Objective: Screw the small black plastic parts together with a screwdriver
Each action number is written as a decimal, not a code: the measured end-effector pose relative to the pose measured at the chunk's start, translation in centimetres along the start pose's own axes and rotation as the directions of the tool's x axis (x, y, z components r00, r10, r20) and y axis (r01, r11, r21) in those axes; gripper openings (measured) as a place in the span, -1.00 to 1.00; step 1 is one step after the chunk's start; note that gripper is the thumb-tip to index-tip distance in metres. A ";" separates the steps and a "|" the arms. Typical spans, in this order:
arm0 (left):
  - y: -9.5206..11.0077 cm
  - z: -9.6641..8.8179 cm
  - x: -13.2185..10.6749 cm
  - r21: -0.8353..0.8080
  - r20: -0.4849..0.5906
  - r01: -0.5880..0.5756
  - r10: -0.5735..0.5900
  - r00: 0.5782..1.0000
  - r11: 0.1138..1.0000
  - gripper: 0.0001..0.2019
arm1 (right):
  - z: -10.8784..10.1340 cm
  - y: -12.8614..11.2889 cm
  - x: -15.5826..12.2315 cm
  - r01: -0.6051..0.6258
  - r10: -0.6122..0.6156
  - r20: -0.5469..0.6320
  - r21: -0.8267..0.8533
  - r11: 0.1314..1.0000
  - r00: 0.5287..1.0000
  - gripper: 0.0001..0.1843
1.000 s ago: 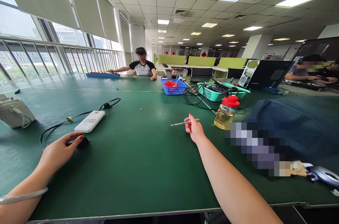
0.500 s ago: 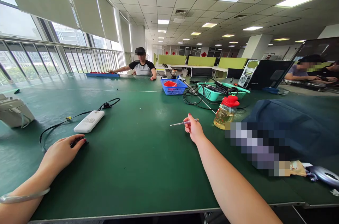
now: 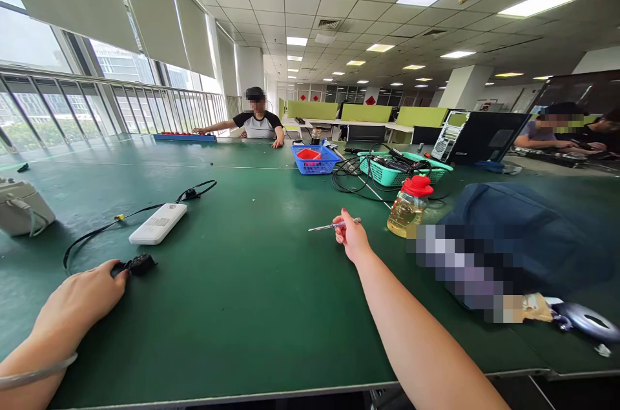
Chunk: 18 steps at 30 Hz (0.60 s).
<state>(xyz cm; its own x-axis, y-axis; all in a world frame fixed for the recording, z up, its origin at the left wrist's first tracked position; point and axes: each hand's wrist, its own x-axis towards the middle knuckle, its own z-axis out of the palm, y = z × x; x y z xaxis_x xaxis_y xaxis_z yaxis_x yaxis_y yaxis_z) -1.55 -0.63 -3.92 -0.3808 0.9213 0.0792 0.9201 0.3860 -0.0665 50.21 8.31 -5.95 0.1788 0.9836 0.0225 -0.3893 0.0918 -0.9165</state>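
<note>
My right hand (image 3: 352, 239) is held out over the green table (image 3: 252, 294), fingers pinched on a thin silver screwdriver (image 3: 329, 226) whose tip points left. My left hand (image 3: 80, 299) rests on the table at the lower left, fingertips closed on a small black plug (image 3: 135, 265). The plug ends a black cable (image 3: 101, 227) that curves back to a white power strip (image 3: 157, 224).
A jar of yellow liquid with a red lid (image 3: 407, 206) stands right of my right hand. Farther back sit a blue basket (image 3: 312, 160) and a green basket (image 3: 402, 169) with cables. A dark blue bag (image 3: 527, 235) lies right; a beige device (image 3: 19, 206) left. One person sits across, others at far right.
My left hand has drawn back toward me and to the left, fingertips still at the black plug. The plug and cable loop shifted with it. My right hand has stayed put with the screwdriver.
</note>
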 end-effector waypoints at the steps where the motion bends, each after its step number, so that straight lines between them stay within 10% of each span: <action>1: -0.1 0.2 0.1 0.020 0.020 -0.015 0.015 1.000 1.000 -0.43 | 0.0 0.0 0.0 -0.002 0.002 -0.001 0.000 1.000 1.000 -0.52; 10: 2.0 -1.1 -1.1 -0.025 -0.411 -0.144 0.122 0.904 0.989 -0.42 | 0.0 0.1 0.1 0.008 -0.008 0.004 -0.016 1.000 1.000 -0.52; 18: 3.9 -0.5 -1.6 0.111 -0.380 -0.279 0.300 0.875 0.954 -0.45 | 0.0 0.2 0.1 0.019 -0.019 0.006 -0.030 0.999 1.000 -0.50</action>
<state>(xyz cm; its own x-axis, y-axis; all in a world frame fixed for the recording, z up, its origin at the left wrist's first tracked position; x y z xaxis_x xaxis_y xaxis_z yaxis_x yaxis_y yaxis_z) 2.72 -0.56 -3.79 -0.0219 0.9039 0.4271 0.9738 0.1161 -0.1957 50.13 8.42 -6.17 0.1808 0.9826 0.0420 -0.3587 0.1057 -0.9275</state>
